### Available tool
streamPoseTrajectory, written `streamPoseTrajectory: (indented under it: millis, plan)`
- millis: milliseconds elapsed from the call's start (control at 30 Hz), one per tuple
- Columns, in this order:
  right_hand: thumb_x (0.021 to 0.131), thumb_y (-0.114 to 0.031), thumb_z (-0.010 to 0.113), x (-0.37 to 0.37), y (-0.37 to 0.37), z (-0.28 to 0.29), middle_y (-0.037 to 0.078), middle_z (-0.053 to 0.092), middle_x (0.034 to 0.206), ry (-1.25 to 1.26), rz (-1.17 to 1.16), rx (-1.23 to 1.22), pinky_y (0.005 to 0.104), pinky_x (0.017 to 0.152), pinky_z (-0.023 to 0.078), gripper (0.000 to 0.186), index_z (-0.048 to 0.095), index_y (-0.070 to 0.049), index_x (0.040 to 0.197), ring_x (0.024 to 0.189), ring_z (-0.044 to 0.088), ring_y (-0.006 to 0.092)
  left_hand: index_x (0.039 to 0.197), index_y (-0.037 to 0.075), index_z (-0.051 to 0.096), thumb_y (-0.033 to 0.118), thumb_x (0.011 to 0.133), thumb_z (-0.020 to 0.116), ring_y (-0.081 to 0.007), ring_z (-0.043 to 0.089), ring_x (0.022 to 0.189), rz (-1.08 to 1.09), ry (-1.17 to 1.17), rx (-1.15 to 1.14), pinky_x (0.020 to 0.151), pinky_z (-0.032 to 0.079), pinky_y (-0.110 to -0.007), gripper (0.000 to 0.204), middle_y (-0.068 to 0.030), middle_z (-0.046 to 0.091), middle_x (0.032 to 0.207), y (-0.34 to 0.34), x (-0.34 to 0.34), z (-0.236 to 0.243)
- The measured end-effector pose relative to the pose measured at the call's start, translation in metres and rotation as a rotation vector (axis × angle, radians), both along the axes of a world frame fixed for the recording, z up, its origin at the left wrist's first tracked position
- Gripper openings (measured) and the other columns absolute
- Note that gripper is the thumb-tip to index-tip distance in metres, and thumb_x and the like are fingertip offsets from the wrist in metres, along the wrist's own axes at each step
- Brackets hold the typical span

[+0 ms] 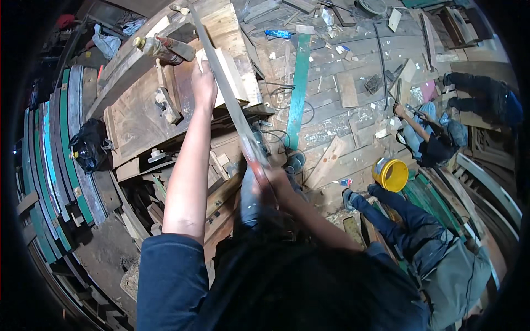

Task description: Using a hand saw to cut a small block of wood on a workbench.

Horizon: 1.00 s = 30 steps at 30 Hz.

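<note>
My left hand (pixel 204 87) is closed on a pale wood block (pixel 234 74), holding it against the wooden workbench (pixel 143 121). My right hand (pixel 274 186), somewhat blurred, grips the red handle of a handsaw (pixel 225 83). The long grey blade slants up and away across the block, passing just right of my left hand. Where its teeth meet the wood is hard to make out. Left of my left hand, a wooden hand plane (pixel 167 105) lies on the bench. Beyond it a bottle (pixel 155 49) rests on its side.
A black plastic bag (pixel 90 144) sits by stacked boards (pixel 69 149) at left. On the plank floor at right are a green board (pixel 298 91), scraps, a cable and a yellow bucket (pixel 391 174). Several other people (pixel 436 135) are at right, one seated close to me.
</note>
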State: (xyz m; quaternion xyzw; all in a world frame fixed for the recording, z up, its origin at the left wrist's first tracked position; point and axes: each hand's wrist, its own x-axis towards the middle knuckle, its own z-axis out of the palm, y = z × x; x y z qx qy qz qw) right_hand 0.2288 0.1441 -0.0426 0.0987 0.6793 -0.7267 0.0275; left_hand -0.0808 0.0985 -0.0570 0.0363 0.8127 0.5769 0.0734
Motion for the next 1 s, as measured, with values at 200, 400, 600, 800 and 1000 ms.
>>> streamPoseTrajectory:
  millis: [200,400,600,800,1000]
  plan:
    - [0.074,-0.009,0.067,-0.067,0.011,0.034,0.009,0.059,0.063,0.273,-0.169,0.281,0.0346,0.052,0.047,0.010,0.058,-0.004,0.072,0.053,0.059,0.0245,0.118,-0.002,0.056,0.028,0.102,0.036,-0.0220,0.060,0.098,0.020,-0.051,0.078,0.090,0.043,-0.034,0.039,-0.0143,0.064,0.106,-0.007,-0.001,0.004]
    - [0.079,-0.011,0.065,0.110,0.004,0.006,0.009,0.058,0.068,0.265,0.019,0.115,0.0378,0.052,0.046,0.011,0.059,-0.005,0.087,0.059,0.060,0.0277,0.118,-0.004,0.056,0.029,0.101,0.039,-0.0255,0.059,0.101,0.018,0.097,-0.077,0.091,0.042,-0.036,0.040,-0.0175,0.064,0.107,0.001,-0.004,0.001]
    - [0.077,-0.011,0.064,0.019,0.014,0.042,0.012,0.055,0.066,0.036,0.060,0.029,0.0380,0.054,0.047,0.012,0.057,-0.005,0.084,0.057,0.058,0.0301,0.116,-0.005,0.057,0.029,0.101,0.039,-0.0276,0.061,0.100,0.020,-0.001,-0.003,0.090,0.043,-0.037,0.041,-0.0186,0.065,0.107,-0.001,-0.006,-0.001]
    - [0.073,-0.013,0.067,-0.090,0.022,0.057,0.017,0.058,0.065,0.166,-0.149,0.132,0.0376,0.055,0.047,0.017,0.056,-0.001,0.078,0.057,0.059,0.0340,0.115,-0.003,0.058,0.031,0.101,0.040,-0.0234,0.061,0.095,-0.010,-0.015,-0.018,0.087,0.044,-0.035,0.041,-0.0155,0.065,0.103,0.002,-0.001,0.007]
    - [0.079,-0.019,0.066,0.080,-0.006,0.021,0.007,0.057,0.064,-0.223,-0.140,-0.142,0.0349,0.054,0.047,0.016,0.063,-0.004,0.082,0.058,0.059,0.0242,0.121,-0.005,0.053,0.033,0.100,0.040,-0.0336,0.059,0.107,0.000,0.049,-0.160,0.092,0.043,-0.039,0.046,-0.0226,0.063,0.112,-0.009,-0.012,-0.005]
